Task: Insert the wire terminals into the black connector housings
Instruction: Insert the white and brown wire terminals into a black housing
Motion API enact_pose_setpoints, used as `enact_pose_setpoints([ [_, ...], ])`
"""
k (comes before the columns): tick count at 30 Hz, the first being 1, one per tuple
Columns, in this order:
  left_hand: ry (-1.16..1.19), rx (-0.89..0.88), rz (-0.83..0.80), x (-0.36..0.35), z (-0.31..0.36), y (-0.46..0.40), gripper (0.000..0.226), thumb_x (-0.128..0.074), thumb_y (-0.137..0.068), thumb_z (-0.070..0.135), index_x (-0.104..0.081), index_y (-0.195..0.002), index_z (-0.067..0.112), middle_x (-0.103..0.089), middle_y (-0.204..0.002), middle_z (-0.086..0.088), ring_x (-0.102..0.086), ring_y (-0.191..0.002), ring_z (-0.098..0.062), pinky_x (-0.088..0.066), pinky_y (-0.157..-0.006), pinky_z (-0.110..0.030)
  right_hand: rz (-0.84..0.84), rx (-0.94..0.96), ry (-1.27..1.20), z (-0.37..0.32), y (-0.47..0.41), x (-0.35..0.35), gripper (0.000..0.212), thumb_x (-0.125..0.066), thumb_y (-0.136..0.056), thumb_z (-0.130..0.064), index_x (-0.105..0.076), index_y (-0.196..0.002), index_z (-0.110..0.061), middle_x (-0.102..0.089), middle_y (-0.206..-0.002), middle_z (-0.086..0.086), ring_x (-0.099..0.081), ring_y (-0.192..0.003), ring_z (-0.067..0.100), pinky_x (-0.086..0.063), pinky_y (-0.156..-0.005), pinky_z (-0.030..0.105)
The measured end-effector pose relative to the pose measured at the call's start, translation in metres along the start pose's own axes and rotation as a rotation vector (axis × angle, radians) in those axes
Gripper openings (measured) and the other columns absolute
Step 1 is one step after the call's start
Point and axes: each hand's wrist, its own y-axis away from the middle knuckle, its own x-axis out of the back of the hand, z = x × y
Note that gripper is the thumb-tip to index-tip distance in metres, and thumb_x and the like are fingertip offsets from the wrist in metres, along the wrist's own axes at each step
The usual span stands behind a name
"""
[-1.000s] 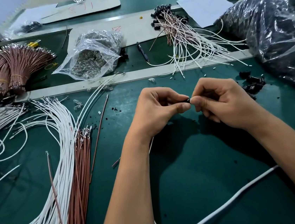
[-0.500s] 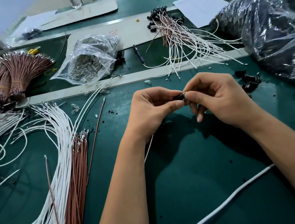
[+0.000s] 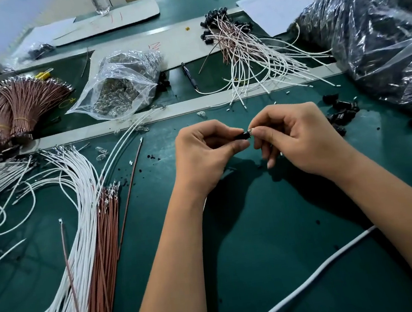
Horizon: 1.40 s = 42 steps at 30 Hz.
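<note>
Both hands meet above the dark green counter (image 3: pixel 272 225): the left hand (image 3: pixel 207 153) pinches a small black plastic connector housing (image 3: pixel 242 135), the right hand (image 3: pixel 300 137) nips a silvery metal wire terminal (image 3: pixel 251 131) at its mouth. Left of that housing, loose white and reddish-brown wires (image 3: pixel 90 233) fan out. Just right, spare black housings (image 3: pixel 341 112) lie scattered. Beyond, a clear plastic bag of metal terminals (image 3: pixel 120 88).

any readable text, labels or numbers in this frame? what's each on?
Red handwritten marks, about two strokes, on the far cardboard sheet: not legible as a word.
Red scribble on the near cardboard sheet: too small and skewed to read.
White paper sheet: no print visible.
Pen, clear plastic bag, dark plastic bag: no readable labels.
</note>
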Motion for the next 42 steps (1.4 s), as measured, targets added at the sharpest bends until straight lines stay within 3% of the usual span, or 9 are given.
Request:
enact_pose_setpoints([
  [11, -0.011, -0.091, 0.012, -0.001, 0.000, -0.001, 0.029, -0.086, -0.066, -0.013, -0.069, -0.072, 0.009, -0.074, -0.072, 0.004, -0.072, -0.070, -0.011, -0.056, -0.069, -0.022, 0.022, -0.046, -0.175, -0.001, 0.001, -0.004, 0.003, -0.064, -0.097, 0.005, -0.066, -0.097, 0.004, -0.068, -0.073, 0.015, -0.068, -0.058, 0.026, -0.060, -0.051, 0.033],
  [20, -0.014, -0.048, -0.007, 0.001, 0.000, 0.001, 0.027, -0.085, -0.066, -0.014, -0.070, -0.072, 0.009, -0.076, -0.075, -0.003, -0.073, -0.071, -0.014, -0.058, -0.069, -0.024, -0.013, -0.015, -0.073, 0.000, 0.001, -0.005, 0.002, -0.065, -0.096, 0.004, -0.067, -0.096, 0.003, -0.067, -0.071, 0.014, -0.069, -0.056, 0.028, -0.060, -0.050, 0.034],
  [23, 0.022, -0.046, 0.012, -0.002, 0.002, 0.001, 0.024, -0.086, -0.069, -0.009, -0.070, -0.075, 0.007, -0.077, -0.077, -0.004, -0.074, -0.072, -0.015, -0.058, -0.069, -0.024, 0.023, -0.021, -0.141, -0.001, 0.000, -0.006, 0.004, -0.064, -0.098, 0.003, -0.068, -0.099, 0.003, -0.067, -0.073, 0.014, -0.068, -0.059, 0.026, -0.060, -0.051, 0.035],
  [27, -0.037, -0.072, 0.028, -0.006, 0.004, 0.000, 0.023, -0.089, -0.070, 0.001, -0.073, -0.081, 0.012, -0.077, -0.082, -0.005, -0.075, -0.078, -0.022, -0.062, -0.074, -0.035, 0.109, -0.032, -0.194, -0.001, -0.002, -0.007, 0.004, -0.067, -0.097, 0.000, -0.071, -0.096, 0.002, -0.067, -0.071, 0.017, -0.066, -0.056, 0.024, -0.057, -0.049, 0.030],
  [32, -0.030, 0.055, 0.009, 0.003, 0.004, -0.001, 0.027, -0.090, -0.074, 0.012, -0.076, -0.097, 0.016, -0.078, -0.094, -0.003, -0.073, -0.079, -0.013, -0.057, -0.074, -0.026, 0.155, -0.007, -0.179, 0.000, -0.002, -0.007, 0.006, -0.069, -0.095, 0.002, -0.074, -0.097, -0.001, -0.070, -0.069, 0.013, -0.068, -0.057, 0.025, -0.059, -0.053, 0.030],
  [37, 0.042, 0.060, -0.018, 0.005, 0.004, -0.001, 0.014, -0.082, -0.080, 0.000, -0.076, -0.093, -0.001, -0.076, -0.079, -0.016, -0.072, -0.067, -0.018, -0.055, -0.065, -0.025, 0.158, -0.009, -0.210, 0.000, -0.002, -0.007, 0.007, -0.070, -0.093, 0.003, -0.072, -0.100, 0.002, -0.069, -0.070, 0.017, -0.070, -0.060, 0.027, -0.060, -0.056, 0.031],
  [42, 0.086, 0.034, -0.028, 0.007, 0.003, -0.001, 0.014, -0.081, -0.076, -0.006, -0.075, -0.086, 0.001, -0.076, -0.074, -0.009, -0.070, -0.066, -0.016, -0.055, -0.067, -0.024, 0.125, -0.079, -0.282, 0.000, -0.002, -0.005, 0.005, -0.070, -0.093, 0.001, -0.073, -0.097, -0.001, -0.072, -0.076, 0.017, -0.070, -0.059, 0.027, -0.059, -0.054, 0.030],
])
